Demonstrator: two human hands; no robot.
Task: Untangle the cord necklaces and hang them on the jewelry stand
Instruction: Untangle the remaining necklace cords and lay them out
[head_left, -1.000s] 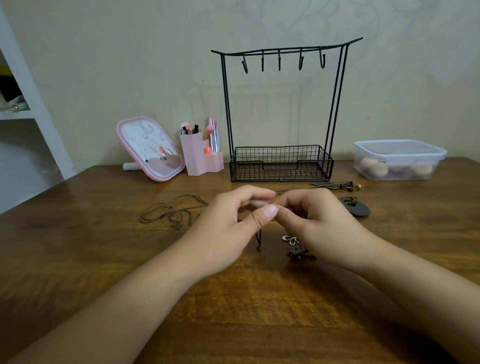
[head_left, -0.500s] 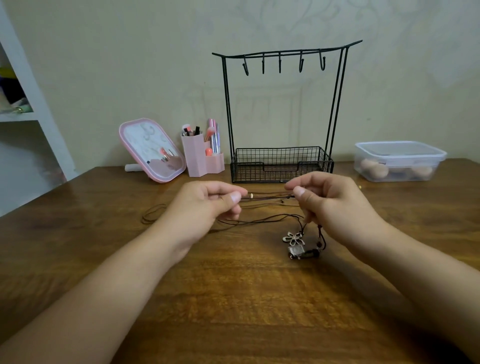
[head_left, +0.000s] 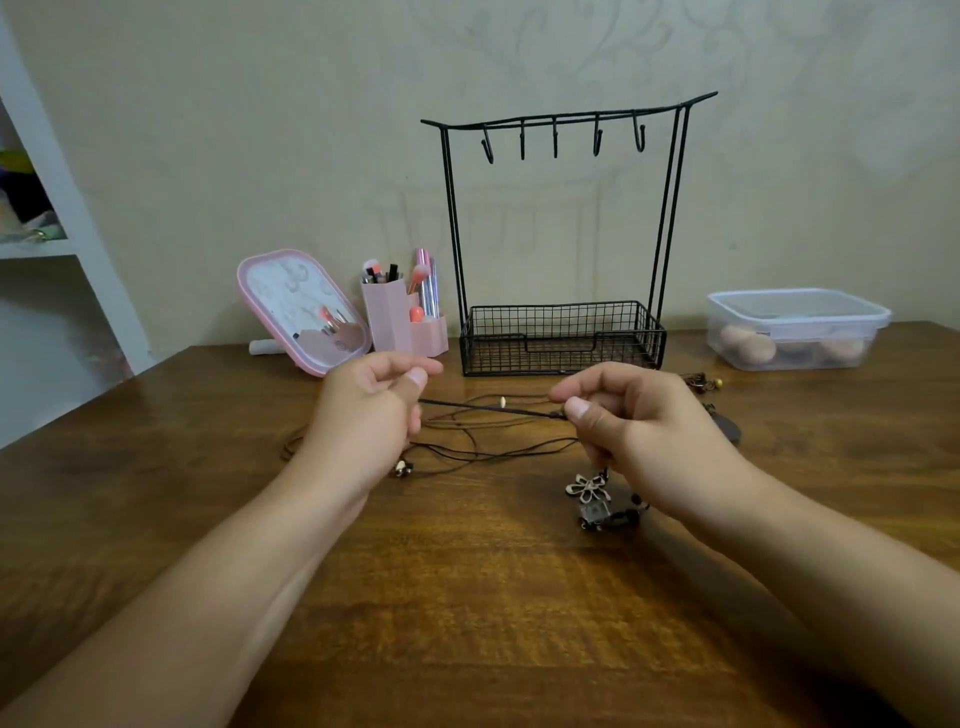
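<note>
Plain beige wall backs a dark wooden table (head_left: 467, 613), where the black wire jewelry stand (head_left: 563, 332) sits against the wall with all of its hooks (head_left: 597, 143) bare. Left of it stand a pink mirror (head_left: 301, 312) and a pink brush holder (head_left: 400, 322); a lidded plastic box (head_left: 797, 330) sits well to the right.

Untangling is the step in hand, and nothing has reached the stand yet. Both forearms reach in from the near edge, wrists lifted off the wood. The left hand (head_left: 371, 410) pinches one end of a dark cord (head_left: 488, 408) between thumb and curled forefinger, and the right hand (head_left: 628, 421) pinches the other end the same way, so the strand runs taut between them just above the table. A small pale bead (head_left: 502, 401) rides near its middle. Below, more cord loops (head_left: 467, 447) lie slack on the wood, crossing one another, with a flower pendant (head_left: 587, 486) and a square charm beside it near the right wrist (whether they belong to the held strand I cannot tell). Another pendant (head_left: 724, 428) lies partly hidden behind the right hand.

By my judgement, the next move calls for lifting the taut strand clear and watching where the slack loops snag, then feeding it out of the crossing before carrying it up to a hook.
</note>
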